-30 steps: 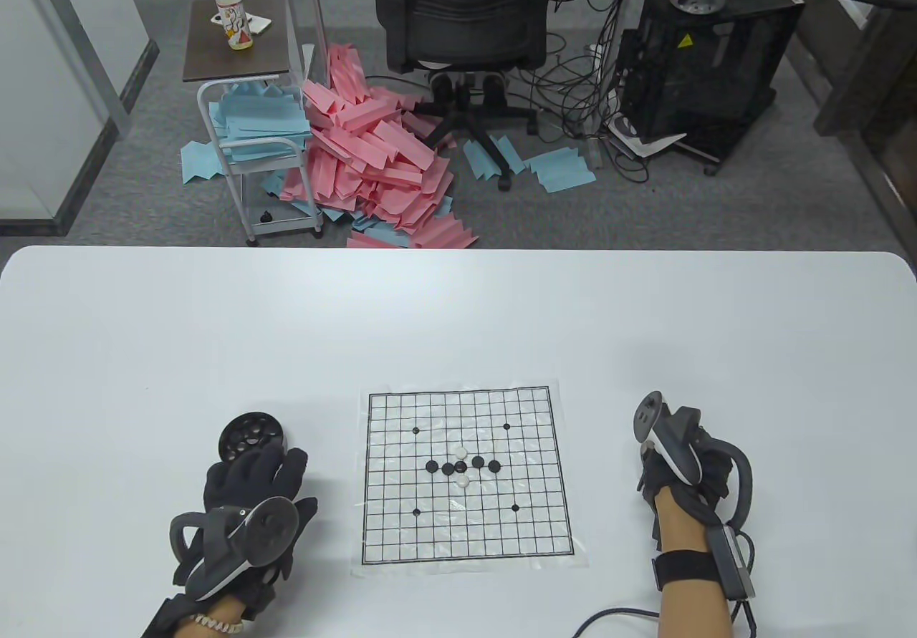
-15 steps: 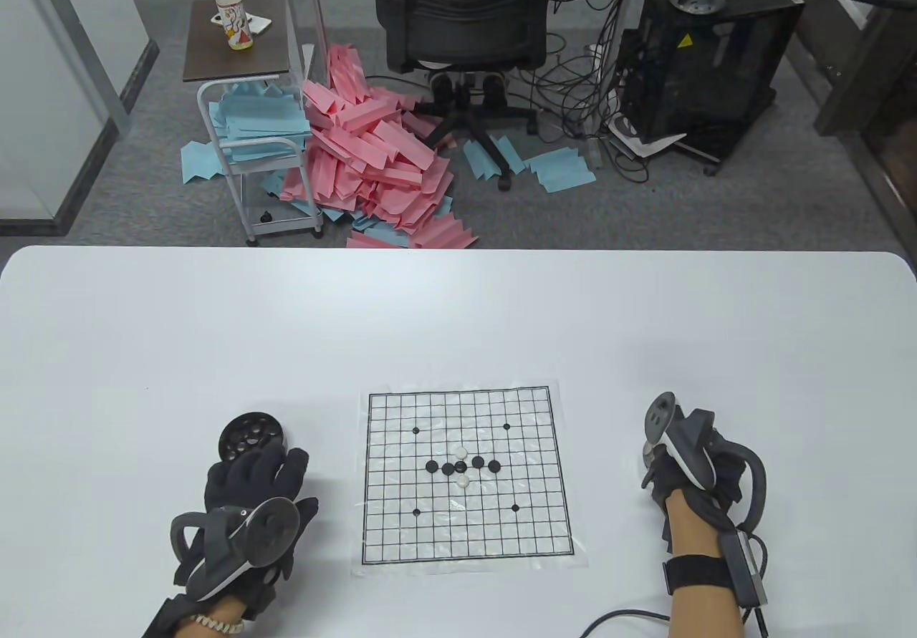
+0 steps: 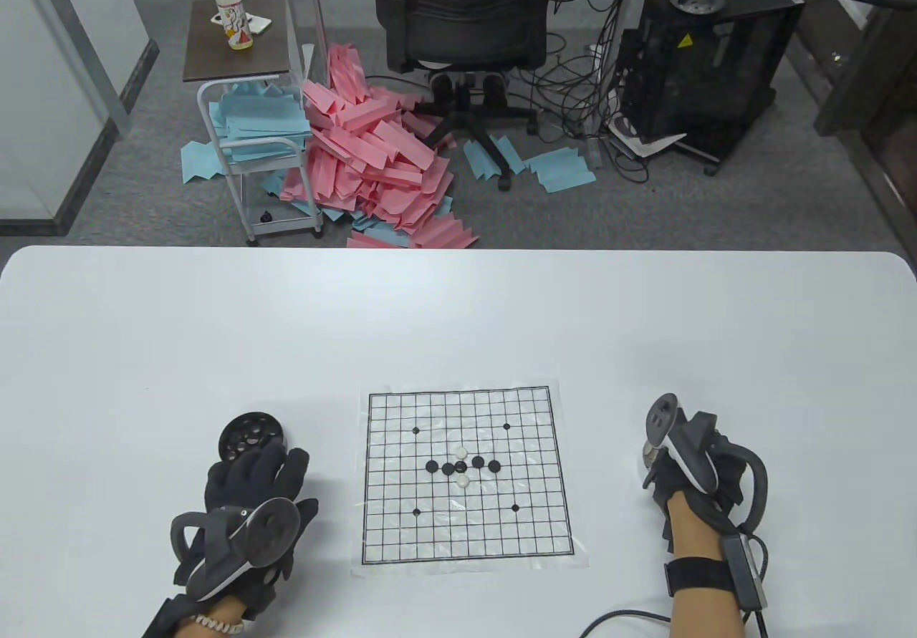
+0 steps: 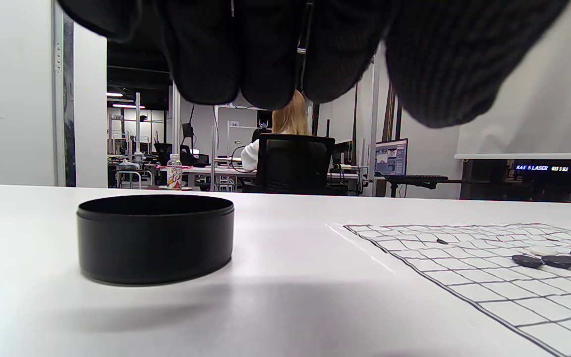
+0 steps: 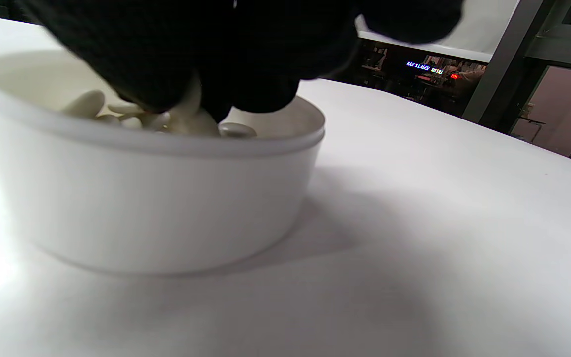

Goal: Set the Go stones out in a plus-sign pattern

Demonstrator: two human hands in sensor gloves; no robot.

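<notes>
Right hand (image 3: 691, 470) shifted toward 3 o'clock, fingers (image 5: 246, 94) now dipped among white stones (image 5: 186, 121) in white bowl (image 5: 151, 198); grasp unclear. Left hand (image 3: 247, 502) idle, fingers released, beside black bowl (image 3: 251, 436). Board (image 3: 466, 477) cross incomplete; next white stone likely.

white bowl (image 5: 156, 198): its left side is cut off by the picture's edge.
white stones (image 5: 87, 105): the right hand's fingers (image 5: 246, 74) cover most of them; a grip cannot be told.
black stones (image 4: 558, 261): some are cut off at the right edge.
black bowl (image 3: 251, 436): the left hand (image 3: 247, 495) covers its near rim.
</notes>
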